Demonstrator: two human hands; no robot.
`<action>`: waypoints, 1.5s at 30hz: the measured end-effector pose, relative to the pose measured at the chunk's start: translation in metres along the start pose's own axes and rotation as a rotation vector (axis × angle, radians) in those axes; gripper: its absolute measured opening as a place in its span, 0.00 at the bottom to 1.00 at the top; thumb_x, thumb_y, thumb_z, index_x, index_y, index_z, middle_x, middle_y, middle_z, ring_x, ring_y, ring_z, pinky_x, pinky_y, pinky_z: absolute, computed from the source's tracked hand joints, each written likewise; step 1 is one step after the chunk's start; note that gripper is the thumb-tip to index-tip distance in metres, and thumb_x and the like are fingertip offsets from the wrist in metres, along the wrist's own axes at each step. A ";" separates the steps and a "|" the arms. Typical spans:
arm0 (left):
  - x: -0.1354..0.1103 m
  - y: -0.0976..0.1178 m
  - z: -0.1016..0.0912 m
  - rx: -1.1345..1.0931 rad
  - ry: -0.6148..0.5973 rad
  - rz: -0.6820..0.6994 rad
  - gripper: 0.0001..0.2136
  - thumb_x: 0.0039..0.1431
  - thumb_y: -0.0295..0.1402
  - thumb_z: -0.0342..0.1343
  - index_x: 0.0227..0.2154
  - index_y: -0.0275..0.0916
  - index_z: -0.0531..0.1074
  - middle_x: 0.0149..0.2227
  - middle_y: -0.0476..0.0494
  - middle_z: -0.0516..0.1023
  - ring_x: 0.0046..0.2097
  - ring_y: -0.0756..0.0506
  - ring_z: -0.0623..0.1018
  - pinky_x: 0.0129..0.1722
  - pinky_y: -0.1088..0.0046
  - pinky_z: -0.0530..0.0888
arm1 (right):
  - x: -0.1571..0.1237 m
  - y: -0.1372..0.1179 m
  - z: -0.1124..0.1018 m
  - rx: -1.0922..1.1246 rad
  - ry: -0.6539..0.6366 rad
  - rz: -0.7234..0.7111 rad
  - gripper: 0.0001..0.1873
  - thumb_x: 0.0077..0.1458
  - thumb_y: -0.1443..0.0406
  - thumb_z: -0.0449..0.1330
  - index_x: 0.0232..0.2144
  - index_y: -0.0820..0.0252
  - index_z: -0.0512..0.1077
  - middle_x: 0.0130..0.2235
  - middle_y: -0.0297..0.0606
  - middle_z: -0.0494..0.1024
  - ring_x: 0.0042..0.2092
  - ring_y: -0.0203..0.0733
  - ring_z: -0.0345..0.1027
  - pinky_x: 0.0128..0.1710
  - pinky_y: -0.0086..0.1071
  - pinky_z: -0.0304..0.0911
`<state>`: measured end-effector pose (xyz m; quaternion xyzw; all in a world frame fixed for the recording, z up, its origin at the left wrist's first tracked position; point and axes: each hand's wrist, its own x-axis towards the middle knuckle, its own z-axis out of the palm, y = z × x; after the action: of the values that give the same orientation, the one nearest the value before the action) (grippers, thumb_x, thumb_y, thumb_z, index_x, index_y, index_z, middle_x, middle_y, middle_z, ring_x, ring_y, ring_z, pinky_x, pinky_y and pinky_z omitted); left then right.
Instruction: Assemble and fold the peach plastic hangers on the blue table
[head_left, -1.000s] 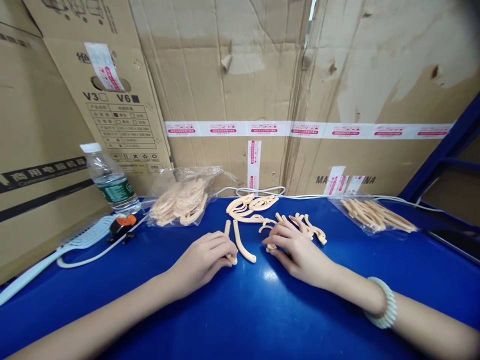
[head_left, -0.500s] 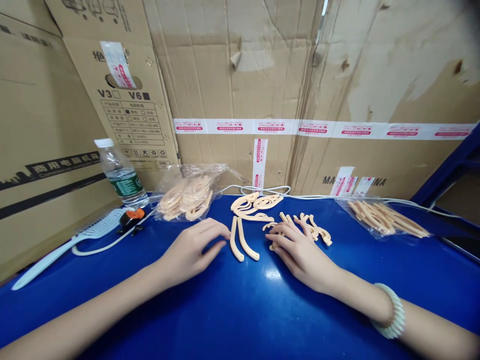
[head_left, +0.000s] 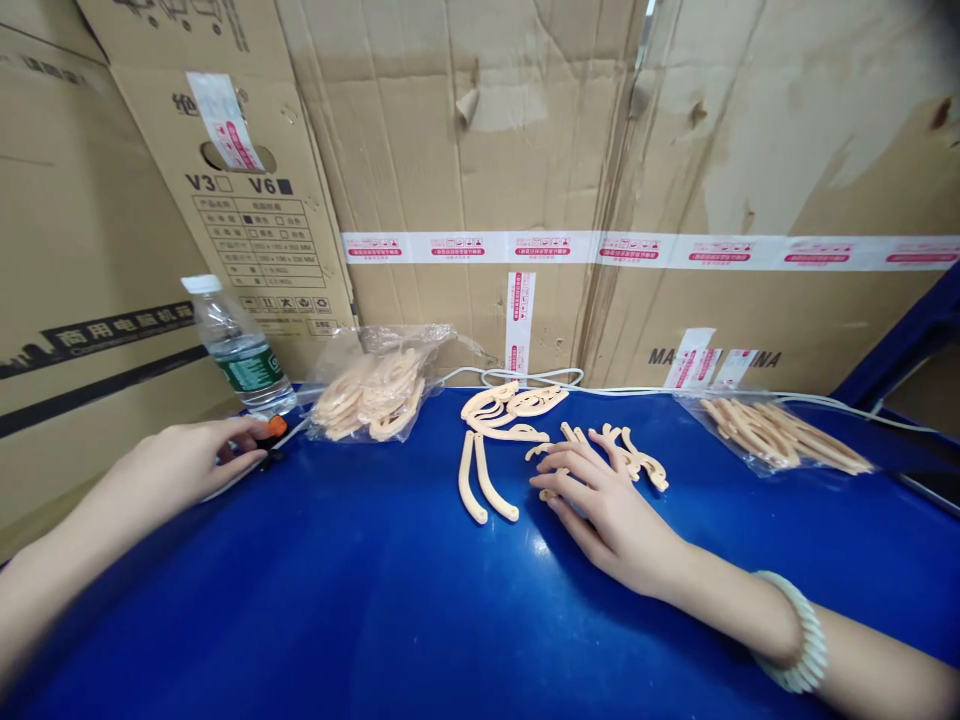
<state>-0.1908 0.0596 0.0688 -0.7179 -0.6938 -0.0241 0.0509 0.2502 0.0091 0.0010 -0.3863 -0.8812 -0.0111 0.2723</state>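
Observation:
My left hand [head_left: 191,460] is at the far left, its fingers bent around a small black-and-orange object [head_left: 277,430] that they mostly cover. My right hand [head_left: 600,500] rests over a loose group of pale curved pieces [head_left: 641,465], fingers apart and slightly bent; some pieces are hidden beneath it. Two long curved pale sticks [head_left: 480,480] lie side by side between my hands. Just beyond them, more curved flat pieces [head_left: 510,410] sit together.
A water bottle [head_left: 244,355] stands behind my left hand. Clear bags of pale pieces lie left [head_left: 375,390] and right [head_left: 780,430]. A white cable [head_left: 637,391] runs along the blue table's [head_left: 420,610] back, before cardboard boxes [head_left: 465,320]. A dark flat object [head_left: 934,490] lies at right.
My left hand has moved left, from beside the two long sticks to the black-and-orange object, and now covers the light-blue brush. The right hand has stayed nearly still.

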 end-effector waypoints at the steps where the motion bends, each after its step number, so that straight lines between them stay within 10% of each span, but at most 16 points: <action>1: 0.001 -0.002 0.002 0.018 0.007 0.024 0.17 0.62 0.42 0.48 0.46 0.41 0.75 0.39 0.45 0.84 0.39 0.39 0.81 0.35 0.73 0.70 | 0.000 0.000 0.000 0.000 0.005 -0.003 0.13 0.65 0.72 0.50 0.45 0.56 0.72 0.47 0.41 0.75 0.56 0.48 0.63 0.63 0.62 0.36; 19: 0.022 -0.027 0.052 -0.018 0.078 0.130 0.13 0.56 0.30 0.45 0.38 0.41 0.74 0.41 0.42 0.83 0.40 0.38 0.80 0.37 0.69 0.70 | -0.001 0.002 -0.001 0.020 -0.018 0.008 0.15 0.65 0.72 0.48 0.43 0.54 0.71 0.46 0.40 0.75 0.57 0.49 0.62 0.59 0.59 0.45; 32: 0.021 -0.024 0.003 -0.209 0.185 0.037 0.28 0.58 0.60 0.43 0.35 0.39 0.74 0.33 0.51 0.82 0.36 0.45 0.79 0.40 0.74 0.71 | -0.001 0.004 0.001 -0.003 -0.030 0.009 0.14 0.64 0.71 0.49 0.43 0.53 0.72 0.46 0.41 0.75 0.57 0.50 0.63 0.61 0.62 0.42; 45: 0.029 0.024 0.014 -0.114 0.017 0.294 0.11 0.61 0.37 0.51 0.36 0.37 0.76 0.35 0.46 0.83 0.36 0.42 0.80 0.38 0.74 0.70 | -0.002 0.005 0.001 0.023 -0.045 0.005 0.14 0.65 0.71 0.48 0.44 0.54 0.71 0.46 0.40 0.74 0.57 0.49 0.61 0.61 0.61 0.40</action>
<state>-0.1660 0.0893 0.0565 -0.8134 -0.5781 -0.0621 0.0189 0.2542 0.0112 -0.0013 -0.3855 -0.8862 0.0084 0.2568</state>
